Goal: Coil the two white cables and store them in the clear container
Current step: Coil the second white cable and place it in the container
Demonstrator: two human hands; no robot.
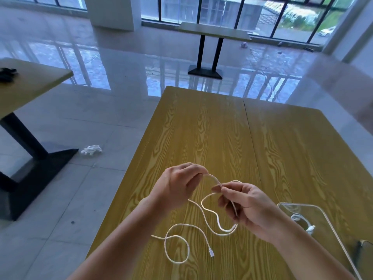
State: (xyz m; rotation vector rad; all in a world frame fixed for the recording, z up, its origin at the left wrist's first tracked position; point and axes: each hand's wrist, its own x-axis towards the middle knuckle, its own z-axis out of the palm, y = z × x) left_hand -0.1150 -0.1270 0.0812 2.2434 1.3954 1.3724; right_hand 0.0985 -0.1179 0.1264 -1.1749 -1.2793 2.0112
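A long white cable [203,216] trails in loose curves over the wooden table [212,128], and its plug end [211,254] lies near the front. My left hand [177,186] pinches one end of it, lifted above the table. My right hand [246,207] grips the same cable a short way along, so a small arch spans between the hands. A clear container [327,221] stands at the right, behind my right wrist. A second white cable [300,220] lies coiled inside it.
The table's left edge runs diagonally beside my left forearm, with tiled floor beyond. A crumpled white scrap [91,150] lies on the floor. Another table [30,85] stands at the left, and a third [214,33] by the windows. A dark object [365,251] sits at the far right.
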